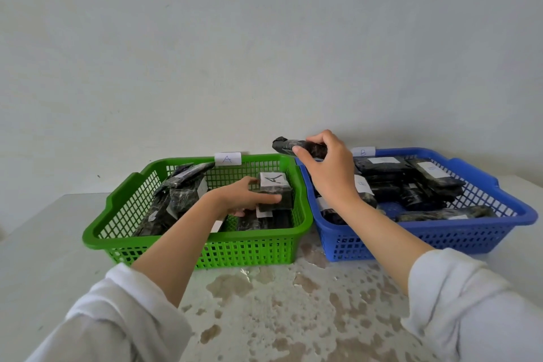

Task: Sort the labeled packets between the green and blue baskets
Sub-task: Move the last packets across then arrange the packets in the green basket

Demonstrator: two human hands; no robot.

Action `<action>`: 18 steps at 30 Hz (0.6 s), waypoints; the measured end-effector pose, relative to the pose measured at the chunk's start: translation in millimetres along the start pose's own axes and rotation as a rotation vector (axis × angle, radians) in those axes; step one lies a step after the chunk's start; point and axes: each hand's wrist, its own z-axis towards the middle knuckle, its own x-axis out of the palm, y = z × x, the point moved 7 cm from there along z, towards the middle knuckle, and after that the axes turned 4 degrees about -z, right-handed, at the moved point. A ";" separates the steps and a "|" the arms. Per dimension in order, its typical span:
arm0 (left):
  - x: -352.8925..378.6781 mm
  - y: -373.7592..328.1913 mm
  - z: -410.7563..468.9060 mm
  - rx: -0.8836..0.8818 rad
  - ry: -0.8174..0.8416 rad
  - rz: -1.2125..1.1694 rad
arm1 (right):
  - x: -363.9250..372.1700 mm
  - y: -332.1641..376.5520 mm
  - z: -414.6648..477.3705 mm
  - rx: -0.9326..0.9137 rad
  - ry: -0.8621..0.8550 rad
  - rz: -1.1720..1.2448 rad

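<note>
My left hand [244, 197] grasps an A-marked packet [276, 192] inside the green basket [194, 238]; my right hand [329, 173] grips a dark packet [289, 144] above the blue basket [426, 228], at its left edge.

The left hand [241, 197] and the right hand [329, 167] were bare; back from each grip the wrists and forearms were bare as well; well behind the grip the left sleeve [117, 317] was of loose white cloth, gathered in soft folds, with a rounded, bunched cuff; the right sleeve [470, 303], equally far behind its grip, was of the same white cloth, its cuff thick and creased.
</note>
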 end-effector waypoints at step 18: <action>-2.0 3.2 27.1 -0.057 0.011 0.201 | 15.5 -7.2 -6.1 0.019 0.028 0.081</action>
